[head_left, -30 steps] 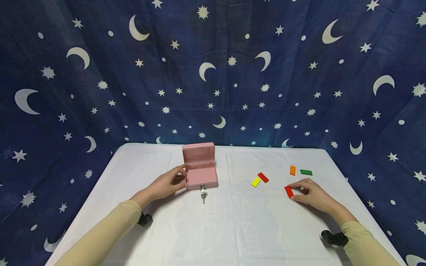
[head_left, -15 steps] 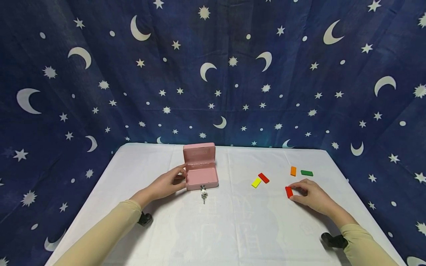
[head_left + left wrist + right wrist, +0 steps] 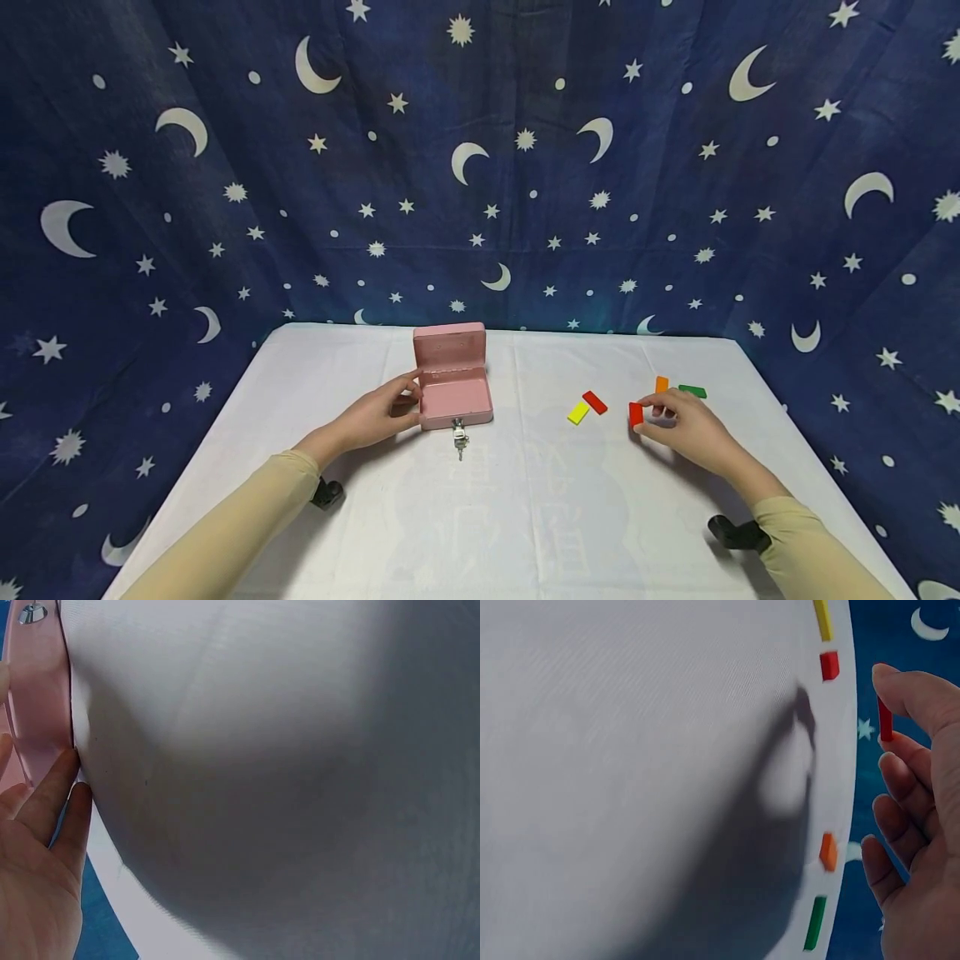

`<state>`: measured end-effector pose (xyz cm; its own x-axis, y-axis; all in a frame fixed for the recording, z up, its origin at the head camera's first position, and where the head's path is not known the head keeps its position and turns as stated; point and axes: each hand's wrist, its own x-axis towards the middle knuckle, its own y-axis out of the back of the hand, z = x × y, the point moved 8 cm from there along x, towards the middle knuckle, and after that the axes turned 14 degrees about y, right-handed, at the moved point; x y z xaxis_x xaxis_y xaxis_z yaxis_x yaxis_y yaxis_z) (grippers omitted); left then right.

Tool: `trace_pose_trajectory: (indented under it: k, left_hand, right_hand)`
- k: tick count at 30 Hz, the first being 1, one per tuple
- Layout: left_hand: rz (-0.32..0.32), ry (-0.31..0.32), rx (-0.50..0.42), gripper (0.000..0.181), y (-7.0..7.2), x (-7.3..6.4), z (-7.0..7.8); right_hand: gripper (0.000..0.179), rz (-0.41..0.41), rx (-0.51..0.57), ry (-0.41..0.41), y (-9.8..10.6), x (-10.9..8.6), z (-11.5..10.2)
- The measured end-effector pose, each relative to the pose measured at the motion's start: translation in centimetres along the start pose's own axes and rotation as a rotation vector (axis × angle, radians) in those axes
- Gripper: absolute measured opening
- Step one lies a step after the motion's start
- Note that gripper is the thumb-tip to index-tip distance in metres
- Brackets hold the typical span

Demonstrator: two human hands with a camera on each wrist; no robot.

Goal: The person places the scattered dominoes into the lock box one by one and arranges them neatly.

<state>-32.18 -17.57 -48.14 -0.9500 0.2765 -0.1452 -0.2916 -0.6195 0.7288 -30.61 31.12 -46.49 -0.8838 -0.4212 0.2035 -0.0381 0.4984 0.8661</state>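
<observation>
A pink metal cash box point(image 3: 454, 397) stands on the table with its lid up and bare inside; a small key hangs from keys point(image 3: 460, 438) at its front lock. My left hand point(image 3: 378, 412) holds the box's left end, thumb at the front corner and index finger near the back. In the left wrist view, fingers point(image 3: 56, 791) touch the pink wall. My right hand point(image 3: 690, 429) pinches a flat red block point(image 3: 636, 415) between thumb and fingertip, lifted off the table. In the right wrist view the same red block point(image 3: 885, 718) shows edge-on; the other fingers hold nothing.
Right of the box lie a yellow block point(image 3: 578, 412) and another red block point(image 3: 595, 402), close together. Farther right are an orange block point(image 3: 662, 384) and a green block point(image 3: 692, 391), just behind my right hand. A starry blue cloth point(image 3: 480, 208) hangs behind the white table point(image 3: 517, 508).
My right hand has raised the red block off the table and moved slightly left and away from me. My left hand stays on the cash box.
</observation>
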Motion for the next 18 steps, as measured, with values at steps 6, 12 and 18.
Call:
trace_pose_trajectory:
  k: [6, 12, 18]
  left_hand:
    - [0.000, 0.007, -0.005, 0.034, 0.0, -0.1, 0.0]
    - [0.006, 0.004, 0.003, 0.034, 0.1, 0.0, 0.0]
    - [0.002, 0.007, 0.001, 0.037, 0.1, 0.0, 0.1]
  right_hand:
    - [0.054, 0.008, 0.004, 0.022, -0.5, 1.4, -1.7]
    - [0.047, 0.028, 0.015, 0.068, -1.1, 3.0, -3.7]
    - [0.041, 0.045, 0.021, 0.136, -1.7, 4.5, -5.9]
